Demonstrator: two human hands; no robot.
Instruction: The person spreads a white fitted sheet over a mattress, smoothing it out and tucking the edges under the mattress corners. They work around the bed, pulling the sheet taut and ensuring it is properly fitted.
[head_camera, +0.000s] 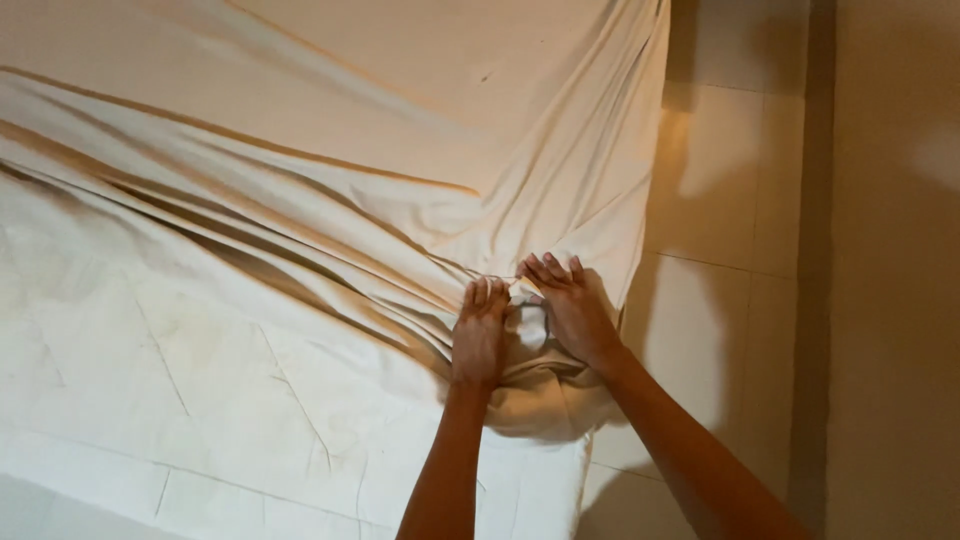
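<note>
A cream bed sheet lies rumpled over a white quilted mattress, with deep folds running toward the near right corner. At that corner my left hand and my right hand are side by side, both gripping a bunched part of the sheet. The fingers curl into the cloth, and a small pale edge of fabric shows between the two hands. Below the hands, the gathered sheet hangs over the mattress corner.
Pale floor tiles run along the right side of the bed. Beyond them a darker strip and a plain wall stand at the far right. My arms cast shadows on the floor.
</note>
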